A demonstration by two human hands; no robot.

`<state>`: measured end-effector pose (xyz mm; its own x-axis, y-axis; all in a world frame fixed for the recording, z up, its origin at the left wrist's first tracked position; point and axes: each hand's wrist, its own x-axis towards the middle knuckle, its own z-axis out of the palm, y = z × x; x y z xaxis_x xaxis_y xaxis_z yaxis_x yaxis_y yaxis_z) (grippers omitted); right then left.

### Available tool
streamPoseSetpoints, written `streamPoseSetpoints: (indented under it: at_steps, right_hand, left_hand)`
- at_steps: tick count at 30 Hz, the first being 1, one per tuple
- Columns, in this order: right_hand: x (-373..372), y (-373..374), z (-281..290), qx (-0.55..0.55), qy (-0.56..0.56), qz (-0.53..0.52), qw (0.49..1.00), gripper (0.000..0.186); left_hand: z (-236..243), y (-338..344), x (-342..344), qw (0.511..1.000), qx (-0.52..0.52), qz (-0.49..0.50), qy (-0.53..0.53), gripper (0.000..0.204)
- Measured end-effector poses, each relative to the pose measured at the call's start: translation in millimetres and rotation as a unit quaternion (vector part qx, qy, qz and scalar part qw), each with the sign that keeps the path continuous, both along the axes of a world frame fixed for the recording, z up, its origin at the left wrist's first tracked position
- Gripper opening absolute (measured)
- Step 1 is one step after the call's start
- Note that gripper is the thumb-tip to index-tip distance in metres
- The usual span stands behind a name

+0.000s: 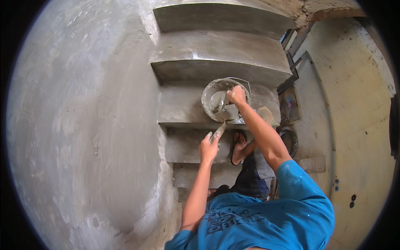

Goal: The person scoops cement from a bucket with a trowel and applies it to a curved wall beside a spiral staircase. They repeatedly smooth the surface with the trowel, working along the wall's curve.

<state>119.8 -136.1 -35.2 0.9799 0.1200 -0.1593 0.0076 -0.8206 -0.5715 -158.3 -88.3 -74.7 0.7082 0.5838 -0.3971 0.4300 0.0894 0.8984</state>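
A round bucket (204, 101) with a thin wire handle stands on a concrete step, and wet grey cement (217, 99) lies inside it. My right hand (236, 95) is over the bucket, closed on a trowel (225, 102) whose blade reaches down into the cement. Just below the bucket's near rim, my left hand (209, 148) grips a long, cement-smeared hand tool (218, 131). Its tip is at the rim; whether it touches, I cannot tell. Its exact kind does not show at this angle.
Grey concrete steps (208, 43) rise ahead. A plastered wall (116, 112) borders them on the left. On the right are wooden frames (289, 105), a dark round container (288, 142) and a pale panel (362, 125). My sandalled foot (239, 146) rests on a step below the bucket.
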Motion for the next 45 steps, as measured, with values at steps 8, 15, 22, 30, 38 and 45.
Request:
streamPoseSetpoints:
  at_steps: [8,15,22,30,38,45]
  right_hand:
    - [22,50,-66,0.079,0.171,-0.088,0.978,0.037]
    - [42,52,-101,0.255,0.252,-0.158,0.920,0.041]
    - [35,18,-95,0.382,0.321,-0.168,0.850,0.028]
    - [19,4,-69,0.434,0.320,-0.164,0.826,0.023]
    - [5,-5,-48,0.427,0.249,-0.136,0.859,0.019]
    - [5,-2,-10,0.053,0.003,0.012,0.999,0.036]
  left_hand:
    - [3,2,-8,1.000,0.002,-0.029,-0.009,0.063]
    - [8,1,-18,0.997,-0.071,0.034,-0.008,0.069]
    - [10,-2,-34,0.989,-0.078,0.112,-0.052,0.061]
    - [-5,1,-49,0.995,-0.021,0.100,-0.009,0.054]
    - [-17,5,-58,0.993,-0.043,0.107,-0.003,0.055]
    - [6,0,-46,0.998,0.030,0.040,-0.045,0.058]
